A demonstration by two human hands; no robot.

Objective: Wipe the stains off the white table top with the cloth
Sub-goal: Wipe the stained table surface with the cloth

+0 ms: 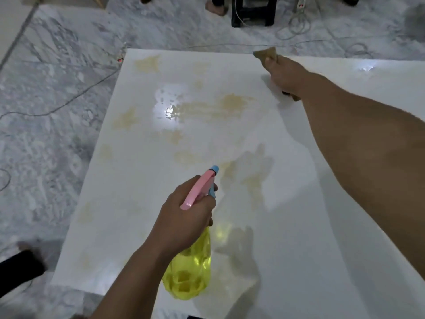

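The white table top point(287, 226) carries several pale brown stains point(234, 103), mostly in its left and middle parts, with a wet shiny patch point(169, 107) near the centre left. My left hand point(186, 217) grips a yellow spray bottle point(188, 272) by its pink and blue trigger head, held above the near middle of the table with the nozzle pointing away. My right hand point(285, 75) reaches to the far edge and holds a brown cloth point(266, 52), bunched in the fingers above the table top.
Grey marbled floor point(46, 134) surrounds the table. Cables point(69, 102) trail across it at the left and behind the table. A black stool point(253, 10), a power strip point(301, 3) and a person's foot point(216, 8) are beyond the far edge. A dark object point(20, 265) lies at the lower left.
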